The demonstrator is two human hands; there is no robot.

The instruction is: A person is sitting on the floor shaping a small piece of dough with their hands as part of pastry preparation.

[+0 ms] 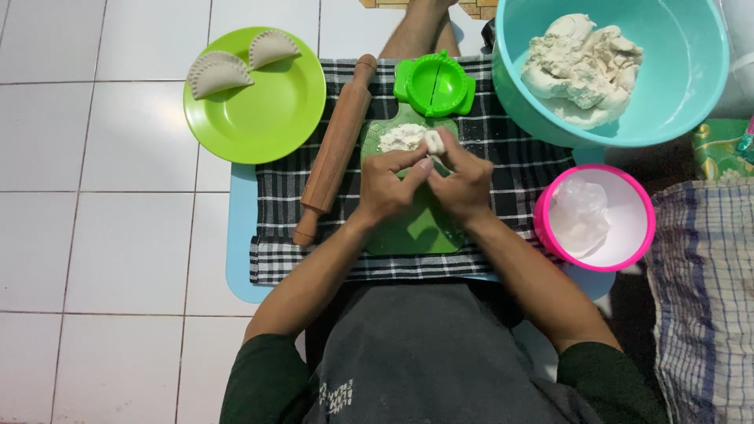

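Both hands meet over a small green cutting board [416, 235] on a black-and-white checked cloth [275, 212]. My left hand [387, 184] and my right hand [462, 182] pinch one small lump of white dough [433, 142] between their fingertips. A little heap of flour [401, 137] lies on the board just beyond the fingers. A green hinged dumpling press [434, 85] sits at the board's far end. A wooden rolling pin [336, 145] lies on the cloth to the left of my left hand.
A green plate [267, 118] at far left holds two folded crimped dumplings [218, 72]. A teal bowl [683, 94] with a large dough mass [583, 67] stands at far right. A pink-rimmed white bowl [628, 212] sits by my right forearm. White floor tiles lie left.
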